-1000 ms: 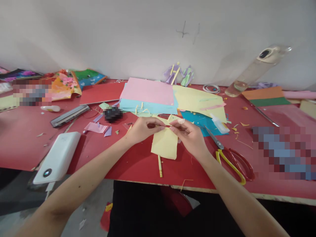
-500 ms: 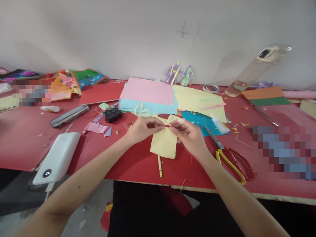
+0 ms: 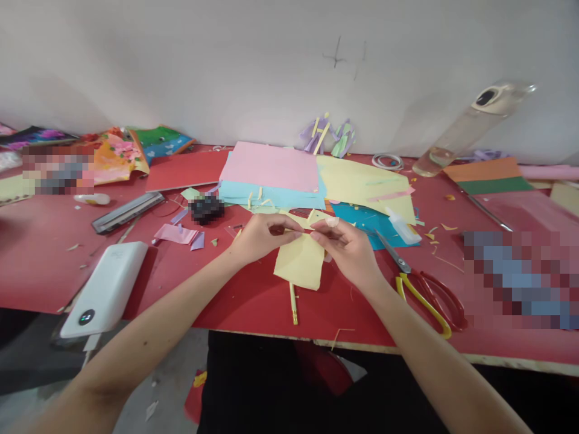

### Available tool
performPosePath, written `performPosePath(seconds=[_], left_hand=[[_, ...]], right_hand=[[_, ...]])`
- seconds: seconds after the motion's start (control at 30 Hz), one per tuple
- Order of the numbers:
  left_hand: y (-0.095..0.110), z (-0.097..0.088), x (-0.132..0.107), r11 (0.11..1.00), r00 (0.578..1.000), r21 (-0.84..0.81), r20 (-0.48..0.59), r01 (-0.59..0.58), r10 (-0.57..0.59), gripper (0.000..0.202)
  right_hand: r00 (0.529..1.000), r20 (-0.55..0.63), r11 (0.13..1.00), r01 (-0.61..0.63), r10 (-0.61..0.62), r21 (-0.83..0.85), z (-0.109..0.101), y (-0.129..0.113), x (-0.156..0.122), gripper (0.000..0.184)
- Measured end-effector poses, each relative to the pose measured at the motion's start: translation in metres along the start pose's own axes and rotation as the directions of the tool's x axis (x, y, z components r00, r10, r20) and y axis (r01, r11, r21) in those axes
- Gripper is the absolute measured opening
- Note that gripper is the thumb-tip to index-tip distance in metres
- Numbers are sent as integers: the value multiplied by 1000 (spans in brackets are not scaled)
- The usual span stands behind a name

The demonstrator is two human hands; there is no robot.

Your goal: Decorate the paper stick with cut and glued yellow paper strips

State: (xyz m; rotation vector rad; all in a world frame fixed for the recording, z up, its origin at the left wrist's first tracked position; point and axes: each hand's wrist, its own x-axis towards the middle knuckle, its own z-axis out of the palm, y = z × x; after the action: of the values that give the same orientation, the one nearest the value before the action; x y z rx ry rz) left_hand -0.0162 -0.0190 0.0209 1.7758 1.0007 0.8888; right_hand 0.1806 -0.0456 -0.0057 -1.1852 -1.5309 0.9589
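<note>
Both hands meet above the red table, pinching the top edge of a small piece of pale yellow paper (image 3: 299, 262). My left hand (image 3: 266, 235) is closed on the paper's upper edge with thumb and forefinger. From the other side my right hand (image 3: 346, 244) pinches the same edge, its fingertips almost touching the left ones. The paper hangs down toward me, its lower corners loose. Under it a yellow pencil (image 3: 294, 304) pokes out, eraser end toward me; the rest is hidden. Scissors (image 3: 404, 265) with red and yellow handles lie right of my right hand.
Pink paper (image 3: 271, 166) and larger yellow paper (image 3: 357, 181) lie behind my hands. A glue bottle (image 3: 402, 228) is at their right, a tilted water bottle (image 3: 470, 132) farther back. At left are a white power bank (image 3: 106, 286) and a grey, elongated case (image 3: 128, 213). Paper scraps are scattered around.
The hanging paper's lower edge has shifted very slightly to the left. Both hands keep the same pinch in nearly the same place.
</note>
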Motion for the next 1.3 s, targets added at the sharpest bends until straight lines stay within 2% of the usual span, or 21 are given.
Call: performPosePath(seconds=[0.13, 0.33, 0.5, 0.67, 1.1, 1.3], left_hand=[[-1, 1, 1, 1000, 1000, -15, 8, 11, -11, 14], [-2, 0, 0, 1000, 1000, -15, -5, -2, 2, 15], [-4, 0, 1, 999, 1000, -37, 5, 15, -15, 16], [-3, 0, 1, 999, 1000, -37, -10, 16, -16, 13], [-3, 0, 1, 1000, 1000, -29, 9, 7, -6, 15], [-3, 0, 1, 999, 1000, -43, -7, 22, -23, 15]], right_hand=[[999, -30, 999, 41, -42, -16, 0, 1, 0, 19], [1000, 9, 1000, -11, 11, -26, -2, -1, 0, 22], [999, -25, 998, 39, -40, -39, -1, 0, -1, 20], [1000, -3, 1000, 8, -8, -29, -1, 0, 0, 22], [1000, 0, 1000, 18, -18, -12, -1, -1, 0, 16], [1000, 6, 999, 3, -3, -35, -1, 0, -1, 19]])
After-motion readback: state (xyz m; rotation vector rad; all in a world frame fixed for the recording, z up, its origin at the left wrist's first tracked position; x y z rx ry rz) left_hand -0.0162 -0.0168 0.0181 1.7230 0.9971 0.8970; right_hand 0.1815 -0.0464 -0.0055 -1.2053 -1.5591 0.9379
